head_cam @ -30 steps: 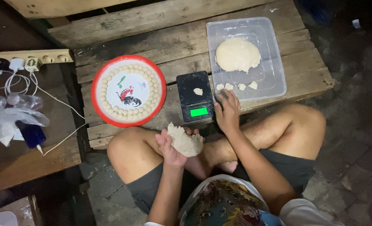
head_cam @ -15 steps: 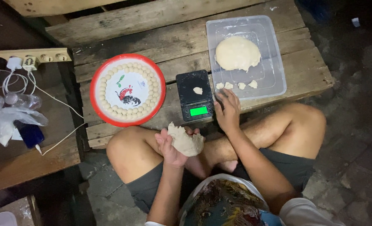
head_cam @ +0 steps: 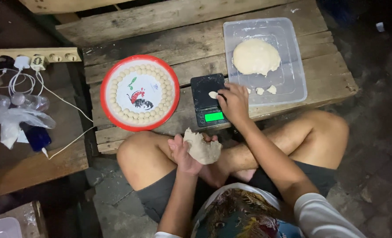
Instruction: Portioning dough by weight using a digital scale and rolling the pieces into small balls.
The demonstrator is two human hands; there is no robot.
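Closest to the camera, the person sits cross-legged and the left hand (head_cam: 183, 152) is cupped around a rough lump of dough (head_cam: 202, 146), gripping it just above the knees. A bit further out, the right hand (head_cam: 234, 102) is over the small black digital scale (head_cam: 208, 105), fingers curled loosely down at the platform's right edge, next to a tiny pale dough piece (head_cam: 213, 94) sitting on the scale; can't tell if the fingertips are actually touching that piece. The scale's display glows green. Left of the scale there's a round red-rimmed plate (head_cam: 139, 58) with a rooster picture in the middle, and it holds a neat ring of little dough balls (head_cam: 117, 105) lined up around the inside edge, roughly two rows deep on the lower side. To the right and a little further back sits a clear plastic tub (head_cam: 296, 58), and inside it is a big smooth mound of dough (head_cam: 256, 57) plus a few small torn bits (head_cam: 266, 90) near the front wall. All of this rests on a wooden pallet (head_cam: 169, 26). Off to the far left, on a separate board, there's a power strip (head_cam: 33, 54) with white cables and some plastic bottles (head_cam: 24, 100).
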